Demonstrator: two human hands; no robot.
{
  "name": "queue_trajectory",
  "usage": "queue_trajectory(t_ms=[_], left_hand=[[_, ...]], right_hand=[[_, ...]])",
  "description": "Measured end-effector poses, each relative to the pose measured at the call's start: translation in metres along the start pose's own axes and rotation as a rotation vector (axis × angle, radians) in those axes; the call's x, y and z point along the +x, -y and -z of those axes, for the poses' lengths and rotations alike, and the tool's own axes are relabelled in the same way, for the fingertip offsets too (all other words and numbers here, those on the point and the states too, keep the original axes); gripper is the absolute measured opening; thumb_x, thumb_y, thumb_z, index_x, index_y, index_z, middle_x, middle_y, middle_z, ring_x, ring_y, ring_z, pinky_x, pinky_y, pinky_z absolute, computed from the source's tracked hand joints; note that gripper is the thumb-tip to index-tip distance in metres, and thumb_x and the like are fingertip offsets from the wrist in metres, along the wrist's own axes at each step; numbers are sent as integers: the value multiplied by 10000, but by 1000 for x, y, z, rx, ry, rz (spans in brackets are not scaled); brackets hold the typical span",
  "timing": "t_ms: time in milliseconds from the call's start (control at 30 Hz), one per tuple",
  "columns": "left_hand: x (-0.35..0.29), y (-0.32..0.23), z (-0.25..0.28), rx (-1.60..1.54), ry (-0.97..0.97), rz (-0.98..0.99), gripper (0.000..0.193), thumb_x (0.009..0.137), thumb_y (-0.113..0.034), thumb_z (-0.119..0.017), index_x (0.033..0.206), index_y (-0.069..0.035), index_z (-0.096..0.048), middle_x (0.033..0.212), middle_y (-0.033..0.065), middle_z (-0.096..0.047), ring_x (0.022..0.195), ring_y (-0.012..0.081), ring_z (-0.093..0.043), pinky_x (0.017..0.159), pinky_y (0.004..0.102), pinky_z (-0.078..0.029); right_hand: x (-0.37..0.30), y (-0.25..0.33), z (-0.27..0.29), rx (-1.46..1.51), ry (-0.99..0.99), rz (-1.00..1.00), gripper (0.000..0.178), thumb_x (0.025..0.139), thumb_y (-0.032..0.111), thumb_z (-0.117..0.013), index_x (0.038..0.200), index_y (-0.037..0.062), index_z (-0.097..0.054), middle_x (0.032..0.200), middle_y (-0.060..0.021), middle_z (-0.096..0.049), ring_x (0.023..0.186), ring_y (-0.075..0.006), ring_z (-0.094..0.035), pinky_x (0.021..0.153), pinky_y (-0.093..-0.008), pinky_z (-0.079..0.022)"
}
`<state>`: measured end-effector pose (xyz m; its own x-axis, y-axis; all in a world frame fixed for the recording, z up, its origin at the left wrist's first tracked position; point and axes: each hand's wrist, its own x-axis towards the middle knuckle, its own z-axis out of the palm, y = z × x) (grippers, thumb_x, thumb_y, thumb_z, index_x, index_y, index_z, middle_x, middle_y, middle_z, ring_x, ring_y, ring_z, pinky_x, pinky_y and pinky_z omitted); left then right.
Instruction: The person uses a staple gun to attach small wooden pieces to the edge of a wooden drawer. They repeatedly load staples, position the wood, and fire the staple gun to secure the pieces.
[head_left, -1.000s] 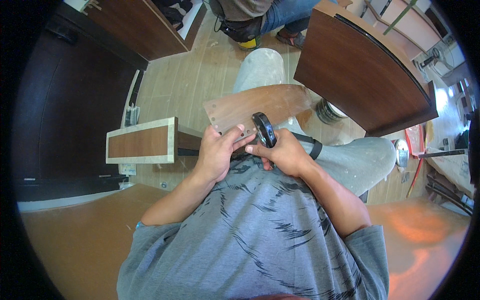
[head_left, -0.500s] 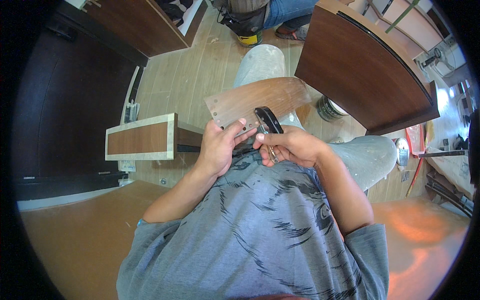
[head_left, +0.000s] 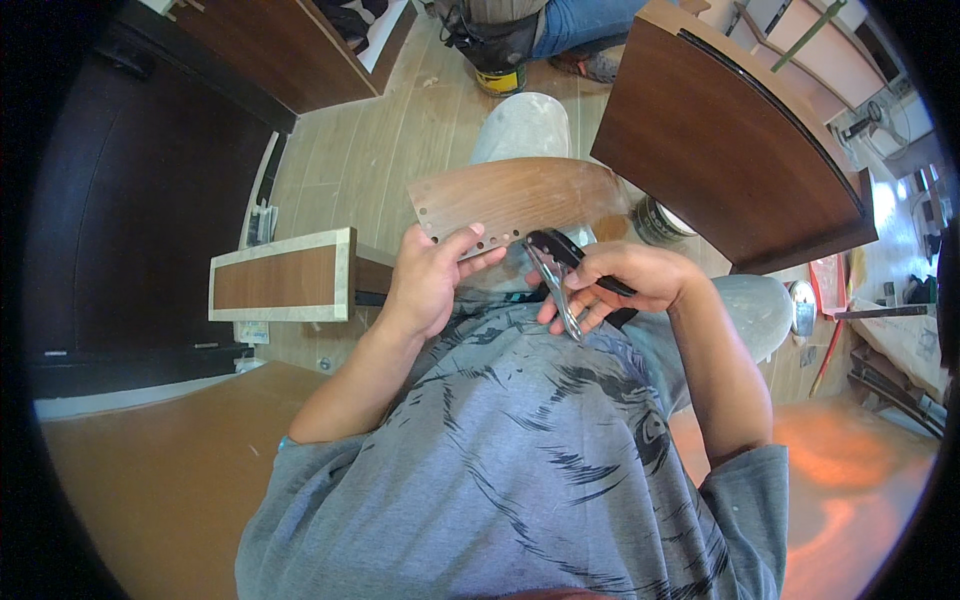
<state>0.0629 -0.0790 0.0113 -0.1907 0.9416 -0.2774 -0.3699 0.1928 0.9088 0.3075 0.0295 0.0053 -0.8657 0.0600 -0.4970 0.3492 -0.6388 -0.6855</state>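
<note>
My left hand [head_left: 433, 275] pinches the near left edge of a thin, curved, wood-coloured sheet [head_left: 520, 190] between thumb and fingers. Several small round holes run along that edge. The sheet lies over my lap, its far end rounded at the right. In my right hand [head_left: 630, 280] is a plier-type hole punch [head_left: 556, 285] with one black and one shiny metal handle. Its handles are spread, and its head is at the sheet's near edge, by the right end of the row of holes. Whether the jaws touch the sheet I cannot tell.
A wood drawer or box [head_left: 280, 275] with pale edges stands at my left. A brown wood panel [head_left: 730, 130] rises on the right, a bucket [head_left: 660, 218] beside it. Ahead, another person [head_left: 530, 35] sits on a yellow and black container [head_left: 500, 80].
The handles of the hole punch have spread apart. My right hand has shifted right, and the punch head has moved along the sheet's edge to the right.
</note>
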Motion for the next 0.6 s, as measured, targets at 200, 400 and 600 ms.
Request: queue_trajectory(t_ms=[200,400,600], left_hand=[[2,-6,9,23,2,17,361,994,-59,-610,1321,58,-512,1229,161,-644,1084,267,-693,903,420,-631],[0,-18,8,78,69,-9,389,982,-60,-613,1330,68,-495,1242,188,-633,1089,288,-691,890,433,-636],[-4,-28,-12,140,64,-69,342,985,-58,-591,1291,73,-514,1219,177,-645,1076,261,-691,903,404,-629]], right_hand=[[-16,-4,1,11,-14,53,585,920,168,-512,1424,-128,-487,1239,-277,-673,1093,-327,-707,890,-391,-599],[-23,-18,6,190,65,279,459,988,182,-615,1283,-165,-560,1153,-278,-701,1037,-342,-735,856,-439,-643],[-25,-38,16,227,195,412,486,903,147,-783,1264,-122,-599,1058,-238,-727,914,-352,-763,728,-387,-675]])
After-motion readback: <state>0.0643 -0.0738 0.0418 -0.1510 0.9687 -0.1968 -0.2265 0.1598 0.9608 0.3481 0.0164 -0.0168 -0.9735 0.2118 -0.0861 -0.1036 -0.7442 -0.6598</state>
